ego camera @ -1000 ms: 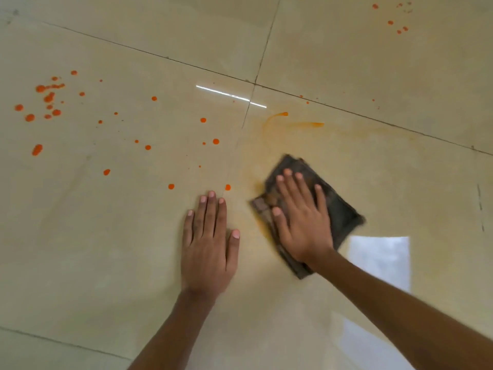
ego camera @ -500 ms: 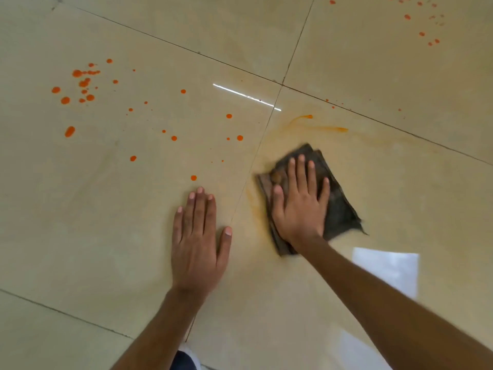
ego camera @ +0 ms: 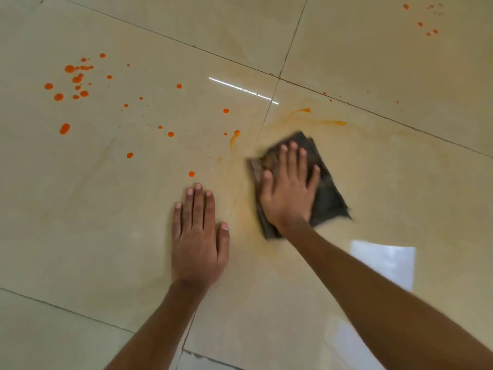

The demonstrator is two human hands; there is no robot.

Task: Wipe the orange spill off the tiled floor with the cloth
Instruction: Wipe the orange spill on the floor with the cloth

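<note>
A dark folded cloth (ego camera: 326, 194) lies flat on the beige tiled floor (ego camera: 400, 169), and my right hand (ego camera: 289, 192) presses down on it with fingers spread. My left hand (ego camera: 198, 236) rests flat on the floor just left of the cloth, holding nothing. Orange drops (ego camera: 77, 78) are scattered over the tile to the upper left, with single drops (ego camera: 191, 174) close to my left fingertips. Pale orange smears (ego camera: 314, 117) curve above the cloth, and a fresh streak (ego camera: 234, 140) runs left of it.
More small orange drops (ego camera: 426, 25) sit at the top right on another tile. Dark grout lines (ego camera: 286, 52) cross the floor. A bright window reflection (ego camera: 384, 260) shines on the tile right of my right forearm.
My right hand has slid the cloth over the floor near the grout line, leaving a new orange streak to its left. The view has shifted. My left hand stays planted.
</note>
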